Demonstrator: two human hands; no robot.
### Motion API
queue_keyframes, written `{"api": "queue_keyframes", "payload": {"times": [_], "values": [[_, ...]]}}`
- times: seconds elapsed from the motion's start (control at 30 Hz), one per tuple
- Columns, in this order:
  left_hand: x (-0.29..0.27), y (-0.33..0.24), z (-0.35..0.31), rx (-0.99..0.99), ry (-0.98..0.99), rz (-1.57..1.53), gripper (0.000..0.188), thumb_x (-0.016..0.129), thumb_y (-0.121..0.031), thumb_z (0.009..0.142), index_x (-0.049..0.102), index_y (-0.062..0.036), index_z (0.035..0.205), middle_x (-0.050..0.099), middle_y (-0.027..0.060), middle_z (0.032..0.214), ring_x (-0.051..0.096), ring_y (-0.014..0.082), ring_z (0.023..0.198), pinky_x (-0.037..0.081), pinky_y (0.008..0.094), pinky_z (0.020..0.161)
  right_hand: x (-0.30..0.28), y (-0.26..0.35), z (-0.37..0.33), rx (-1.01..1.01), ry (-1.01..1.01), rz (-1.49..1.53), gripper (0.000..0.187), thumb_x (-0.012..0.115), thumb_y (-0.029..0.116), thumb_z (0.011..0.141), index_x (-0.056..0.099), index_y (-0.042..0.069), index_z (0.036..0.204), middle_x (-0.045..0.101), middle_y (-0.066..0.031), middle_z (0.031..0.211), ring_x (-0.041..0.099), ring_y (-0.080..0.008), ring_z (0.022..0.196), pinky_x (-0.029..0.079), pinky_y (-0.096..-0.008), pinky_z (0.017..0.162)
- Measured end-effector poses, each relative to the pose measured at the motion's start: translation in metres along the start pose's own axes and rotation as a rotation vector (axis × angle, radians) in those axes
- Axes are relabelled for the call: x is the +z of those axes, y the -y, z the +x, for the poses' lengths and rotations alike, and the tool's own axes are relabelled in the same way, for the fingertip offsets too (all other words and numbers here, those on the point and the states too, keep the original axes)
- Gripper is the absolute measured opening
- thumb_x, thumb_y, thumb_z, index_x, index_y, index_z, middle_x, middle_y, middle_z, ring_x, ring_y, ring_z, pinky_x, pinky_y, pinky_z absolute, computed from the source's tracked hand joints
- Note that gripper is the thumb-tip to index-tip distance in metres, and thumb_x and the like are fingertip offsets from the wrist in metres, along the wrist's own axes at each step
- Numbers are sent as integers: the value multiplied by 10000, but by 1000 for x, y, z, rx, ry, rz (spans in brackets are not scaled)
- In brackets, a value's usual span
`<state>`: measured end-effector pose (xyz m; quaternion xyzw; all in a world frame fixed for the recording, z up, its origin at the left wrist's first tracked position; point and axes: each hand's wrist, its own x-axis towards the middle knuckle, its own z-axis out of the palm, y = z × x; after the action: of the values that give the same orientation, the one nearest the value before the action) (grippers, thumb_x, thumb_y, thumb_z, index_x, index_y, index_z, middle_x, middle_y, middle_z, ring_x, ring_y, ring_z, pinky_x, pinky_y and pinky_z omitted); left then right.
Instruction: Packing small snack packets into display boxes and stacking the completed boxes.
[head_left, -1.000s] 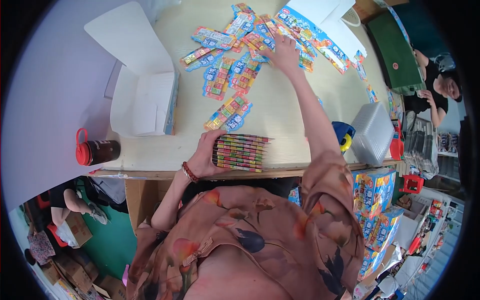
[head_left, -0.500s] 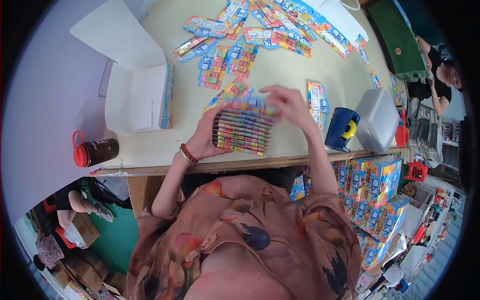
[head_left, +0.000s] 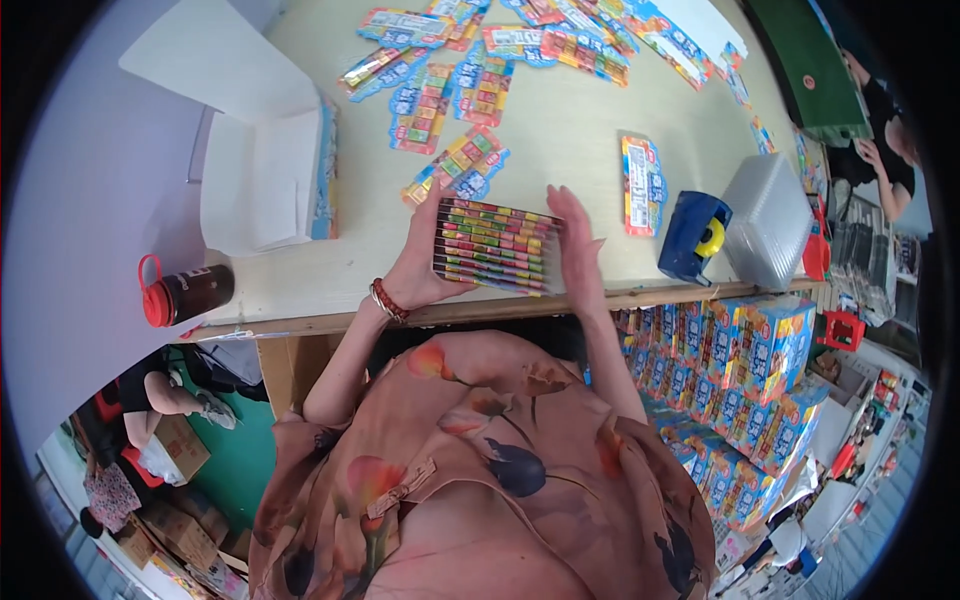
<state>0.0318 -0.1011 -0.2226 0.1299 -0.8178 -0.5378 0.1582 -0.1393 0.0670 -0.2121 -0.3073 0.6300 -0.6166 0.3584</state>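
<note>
A stack of candy blister cards [head_left: 492,247], seen edge-on as rows of small coloured sweets, stands near the table's front edge. My left hand [head_left: 416,262] is wrapped round its left side, a beaded bracelet at the wrist. At the stack's right end my right hand [head_left: 577,245] is held flat, fingers stretched out and slightly blurred; whether the palm presses on the card ends I cannot tell. Just beyond the stack lies a loose candy card [head_left: 462,166]. Another card [head_left: 641,185] lies back side up to the right of my right hand.
An open white box [head_left: 265,185] stands at left, behind a dark bottle with red lid [head_left: 187,292]. More candy cards [head_left: 483,85] are scattered farther back. At right are a blue tape dispenser [head_left: 690,238] and clear plastic trays [head_left: 768,225]. Filled display boxes [head_left: 760,350] are stacked below the table.
My right hand has come down from above the stack to its right end and straightened its fingers. The stack's edges now show more evenly, still in my left hand.
</note>
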Motion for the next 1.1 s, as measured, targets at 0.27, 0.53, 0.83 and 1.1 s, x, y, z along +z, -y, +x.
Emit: {"api": "queue_keyframes", "payload": {"times": [0.27,0.53,0.83,1.1], "values": [[11,-19,-13,-99,-111,-259,1378,871,-53,563,-164,-80,1473,198,184,1454,346,310,1307,330,391,1076,18,11,-8,-100,-7,146,904,156,709,907,91,25,1493,142,-139,1541,144,-253,1420,117,-359,1145],[2,2,-19,-51,-35,99,1300,900,-160,559,-2,-64,1490,222,189,1455,331,323,1322,321,403,1086,1,4,-1,19,165,128,718,431,496,961,230,25,1465,200,-116,1531,233,-221,1399,187,-346,1130],[1,2,-21,-42,-29,167,1325,910,-167,540,-8,-62,1490,204,195,1472,301,324,1342,299,408,1101,-27,12,12,127,314,163,734,693,383,802,408,27,1378,434,-108,1415,368,-220,1339,225,-356,1132],[-9,-5,-16,-6,37,205,1292,898,-228,571,4,-50,1487,199,197,1474,309,336,1328,282,419,1106,-22,5,9,140,217,98,440,572,111,902,463,31,1322,525,-83,1323,480,-186,1232,356,-331,1056]]}}
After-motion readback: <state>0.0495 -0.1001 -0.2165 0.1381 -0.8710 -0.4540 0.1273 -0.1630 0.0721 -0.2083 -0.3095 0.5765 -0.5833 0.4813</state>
